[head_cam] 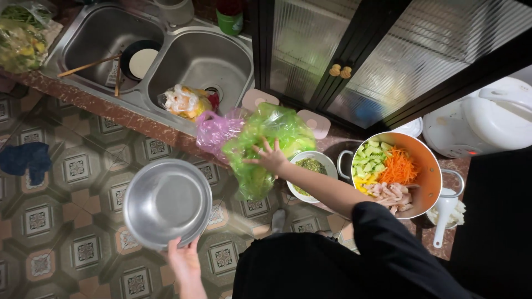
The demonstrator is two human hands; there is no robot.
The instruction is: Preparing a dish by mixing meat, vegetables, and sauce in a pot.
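My left hand [185, 264] grips the near rim of an empty round steel bowl [167, 202] and holds it over the patterned tiled floor. My right hand [269, 157] reaches from a black sleeve to a bulging green plastic bag [266, 133] at the counter's front edge. Its fingers are spread on the bag and clutch it. A pink plastic bag [216, 132] lies right beside the green one, on its left.
A double steel sink [194, 61] holds a bag of scraps [185, 101], a small pan and chopsticks. To the right stand a white bowl of green bits [310, 164], an orange-lined pot [429, 166] of cut cucumber, carrot and meat, and a white rice cooker [487, 119]. A dark-framed glass cabinet stands behind the counter.
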